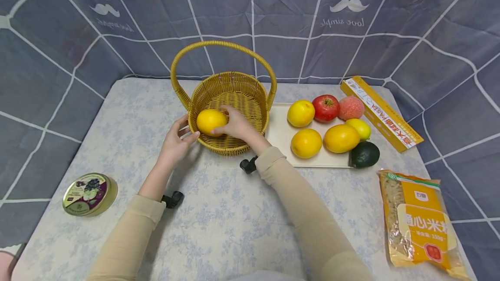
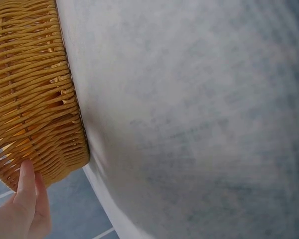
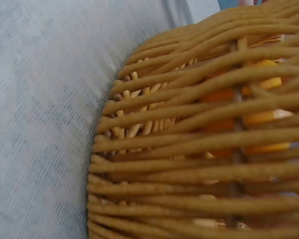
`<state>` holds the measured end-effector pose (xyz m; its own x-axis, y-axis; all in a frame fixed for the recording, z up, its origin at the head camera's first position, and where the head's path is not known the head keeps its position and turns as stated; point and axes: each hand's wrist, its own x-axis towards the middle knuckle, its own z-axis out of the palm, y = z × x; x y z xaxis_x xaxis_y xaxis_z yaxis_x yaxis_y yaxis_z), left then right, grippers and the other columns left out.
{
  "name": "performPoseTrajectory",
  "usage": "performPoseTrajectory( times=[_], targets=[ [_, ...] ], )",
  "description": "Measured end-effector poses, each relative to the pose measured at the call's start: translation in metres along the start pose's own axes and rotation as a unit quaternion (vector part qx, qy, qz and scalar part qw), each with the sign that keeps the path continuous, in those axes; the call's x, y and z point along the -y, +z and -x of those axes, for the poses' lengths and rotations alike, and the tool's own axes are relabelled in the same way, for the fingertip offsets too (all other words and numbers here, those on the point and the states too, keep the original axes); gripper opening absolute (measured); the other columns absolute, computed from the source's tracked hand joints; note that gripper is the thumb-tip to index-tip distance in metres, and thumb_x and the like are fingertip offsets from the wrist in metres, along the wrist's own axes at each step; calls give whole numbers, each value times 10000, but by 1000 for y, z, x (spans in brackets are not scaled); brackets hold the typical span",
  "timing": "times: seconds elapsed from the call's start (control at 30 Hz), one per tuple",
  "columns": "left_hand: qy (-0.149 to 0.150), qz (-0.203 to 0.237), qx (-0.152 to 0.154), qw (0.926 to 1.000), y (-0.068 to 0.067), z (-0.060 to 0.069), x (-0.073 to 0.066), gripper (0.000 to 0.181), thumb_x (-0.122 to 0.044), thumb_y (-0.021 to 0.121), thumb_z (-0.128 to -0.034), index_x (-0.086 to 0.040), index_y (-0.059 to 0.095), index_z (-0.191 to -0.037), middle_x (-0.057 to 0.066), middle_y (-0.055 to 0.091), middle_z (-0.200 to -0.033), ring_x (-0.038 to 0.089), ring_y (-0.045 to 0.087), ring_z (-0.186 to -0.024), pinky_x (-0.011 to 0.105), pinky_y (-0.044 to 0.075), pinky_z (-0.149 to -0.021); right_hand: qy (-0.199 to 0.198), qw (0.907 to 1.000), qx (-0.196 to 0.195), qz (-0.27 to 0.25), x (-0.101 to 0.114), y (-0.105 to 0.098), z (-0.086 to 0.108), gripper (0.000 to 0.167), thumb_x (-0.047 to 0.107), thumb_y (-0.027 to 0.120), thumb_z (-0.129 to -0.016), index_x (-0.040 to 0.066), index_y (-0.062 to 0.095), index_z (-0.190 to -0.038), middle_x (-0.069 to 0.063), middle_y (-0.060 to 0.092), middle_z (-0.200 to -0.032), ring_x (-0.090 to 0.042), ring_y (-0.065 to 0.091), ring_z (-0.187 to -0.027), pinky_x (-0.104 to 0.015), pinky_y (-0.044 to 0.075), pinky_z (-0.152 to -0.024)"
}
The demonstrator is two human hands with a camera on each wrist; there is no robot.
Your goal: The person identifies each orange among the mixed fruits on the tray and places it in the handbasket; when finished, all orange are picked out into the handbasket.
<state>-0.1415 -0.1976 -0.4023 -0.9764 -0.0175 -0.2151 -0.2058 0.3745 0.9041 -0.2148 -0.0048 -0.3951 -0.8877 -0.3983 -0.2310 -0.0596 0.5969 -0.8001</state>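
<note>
Basket of golden woven wicker (image 1: 234, 82) stood on pale floral-clothed bench (image 1: 218, 229); oval yellow-orange fruit (image 1: 211, 121) inside at left, bare right hand (image 1: 236, 124) curled round it. Bare left hand (image 1: 175, 142), fingers loosely extended, touched outer wall. Lopsided push could have tipped basket.

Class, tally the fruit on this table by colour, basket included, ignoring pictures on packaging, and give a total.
Yellow-toned fruits: 5
Red fruit: 1
Pink fruit: 1
Dark green fruit: 1
Total in view: 8
</note>
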Motion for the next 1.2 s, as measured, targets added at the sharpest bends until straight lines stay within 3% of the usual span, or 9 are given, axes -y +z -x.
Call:
performPoseTrajectory(
  times=[0.23, 0.5, 0.63, 0.93, 1.2],
  targets=[
    [-31, 29, 17, 10000, 1, 0, 0, 744, -194, 581, -1004, -219, 133, -1598, 91, 219, -1629, 321, 282, -1470, 499, 407, -1130, -188, 9996, -209, -31, -5, -22, 24, 786, 316, 765, -868, 150, 368, -1525, -81, 393, -1555, -291, 399, -1415, -439, 383, -1153],
    [52, 83, 15, 10000, 1, 0, -2, 733, -182, 575, -1006, -189, 142, -1597, 123, 250, -1609, 315, 300, -1459, 486, 411, -1130, -686, 9916, -488, -978, -22, -72, 74, 561, 229, 722, -913, 105, 507, -1416, -85, 542, -1430, -249, 508, -1325, -434, 429, -1119],
    [109, 98, 29, 9999, 1, 1, -2, 730, -166, 573, -1005, -187, 146, -1597, 143, 268, -1594, 319, 315, -1448, 484, 421, -1122, -749, 9862, -689, -1304, -37, -92, 96, 501, 168, 709, -920, 65, 534, -1378, -122, 563, -1390, -270, 535, -1294, -416, 445, -1111],
    [52, 23, 4, 10000, 1, 1, 0, 732, -179, 575, -1004, -181, 147, -1597, 144, 270, -1594, 317, 317, -1449, 489, 424, -1118, -370, 9897, -906, -1043, -78, -122, 135, 489, 184, 726, -908, 43, 558, -1345, -124, 575, -1369, -320, 552, -1275, -429, 450, -1099],
    [96, -24, -37, 9999, -1, 0, 3, 732, -192, 579, -1002, -167, 152, -1596, 131, 258, -1602, 321, 316, -1448, 508, 419, -1117, -78, 9934, -959, -630, -108, -135, 153, 510, 216, 730, -907, 33, 540, -1344, -152, 557, -1376, -334, 492, -1318, -487, 365, -1162]
  ],
)
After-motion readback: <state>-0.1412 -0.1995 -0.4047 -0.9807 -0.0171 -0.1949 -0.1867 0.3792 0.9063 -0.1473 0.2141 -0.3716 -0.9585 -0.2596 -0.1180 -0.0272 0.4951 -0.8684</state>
